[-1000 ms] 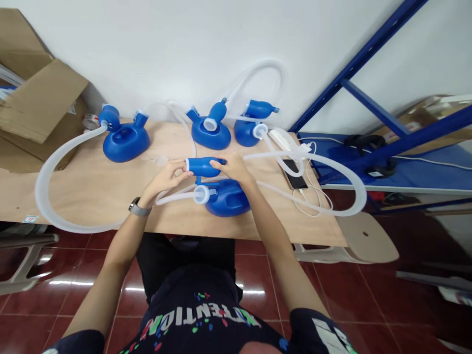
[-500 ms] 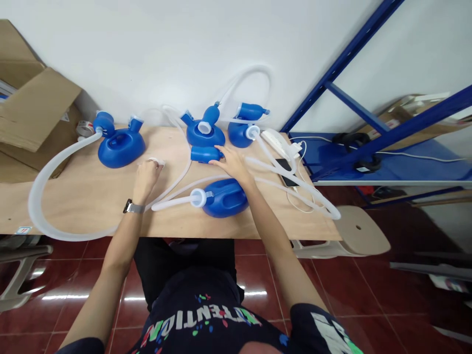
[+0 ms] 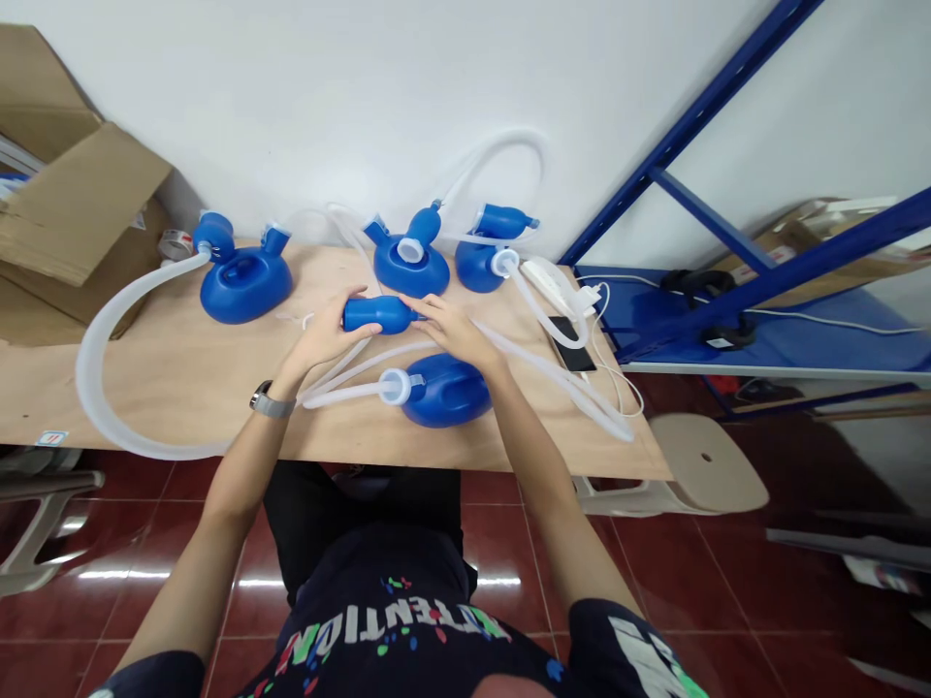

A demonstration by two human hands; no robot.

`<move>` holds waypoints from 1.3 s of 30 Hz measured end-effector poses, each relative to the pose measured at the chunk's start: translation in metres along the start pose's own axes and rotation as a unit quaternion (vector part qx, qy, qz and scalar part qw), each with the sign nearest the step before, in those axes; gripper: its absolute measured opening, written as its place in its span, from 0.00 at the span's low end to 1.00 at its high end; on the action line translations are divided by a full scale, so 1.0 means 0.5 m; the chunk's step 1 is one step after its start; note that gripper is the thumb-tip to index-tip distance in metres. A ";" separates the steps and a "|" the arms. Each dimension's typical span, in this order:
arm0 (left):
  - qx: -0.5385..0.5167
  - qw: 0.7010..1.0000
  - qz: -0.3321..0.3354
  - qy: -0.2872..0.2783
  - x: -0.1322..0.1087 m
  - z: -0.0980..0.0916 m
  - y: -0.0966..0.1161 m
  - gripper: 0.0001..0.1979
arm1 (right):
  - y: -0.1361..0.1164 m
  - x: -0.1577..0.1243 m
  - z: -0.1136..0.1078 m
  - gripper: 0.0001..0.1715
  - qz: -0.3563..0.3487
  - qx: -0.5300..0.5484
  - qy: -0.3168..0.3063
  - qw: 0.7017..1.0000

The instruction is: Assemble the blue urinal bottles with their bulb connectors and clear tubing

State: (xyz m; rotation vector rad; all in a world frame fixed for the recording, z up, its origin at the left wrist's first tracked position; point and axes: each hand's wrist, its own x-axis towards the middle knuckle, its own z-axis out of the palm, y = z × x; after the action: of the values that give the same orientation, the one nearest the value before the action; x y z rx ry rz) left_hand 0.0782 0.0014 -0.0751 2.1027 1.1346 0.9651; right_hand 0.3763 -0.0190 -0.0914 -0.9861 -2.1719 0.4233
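Between my hands lies a blue bottle-shaped piece [image 3: 378,315], its wide end to the left. My left hand [image 3: 327,334] grips the wide end between thumb and fingers. The fingers of my right hand [image 3: 455,330] close on its narrow end, where a tube joins. Just below is a blue container [image 3: 447,390] with a white cap [image 3: 395,387] and a clear tube. Behind the held piece stands another blue container [image 3: 411,267] with a blue funnel on top. More blue containers stand at the left [image 3: 245,288] and the right [image 3: 478,267].
An open cardboard box [image 3: 87,204] is at the left by a tape roll [image 3: 176,244]. A phone [image 3: 571,344] and a white power strip [image 3: 545,283] lie right. A thick clear tube [image 3: 91,359] loops over the table's front edge. A blue shelf frame [image 3: 713,218] rises right.
My left hand has moved right from a small clear item on the table and taken hold of the blue piece. That piece has shifted slightly left, with my right hand still on it.
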 end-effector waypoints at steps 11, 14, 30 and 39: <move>-0.010 0.987 0.014 0.160 -0.053 -0.013 0.056 0.26 | -0.114 -0.065 0.025 0.27 0.177 0.256 0.148 0.939; -0.010 0.986 0.014 0.163 -0.061 -0.007 0.077 0.26 | -0.117 -0.046 0.029 0.28 0.151 0.346 0.160 0.912; 0.032 0.990 0.019 0.134 -0.097 -0.005 0.080 0.31 | -0.107 -0.050 0.040 0.22 0.273 0.492 0.183 0.806; 0.129 0.976 0.105 0.138 -0.111 -0.005 0.095 0.28 | -0.152 -0.027 0.066 0.29 0.294 0.573 0.242 0.726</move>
State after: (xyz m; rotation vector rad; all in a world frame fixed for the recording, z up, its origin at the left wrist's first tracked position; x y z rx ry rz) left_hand 0.0770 -0.0692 -0.0568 2.3883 1.2467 1.3018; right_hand 0.3192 -0.0789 -0.0794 -0.8275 -0.7303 1.3988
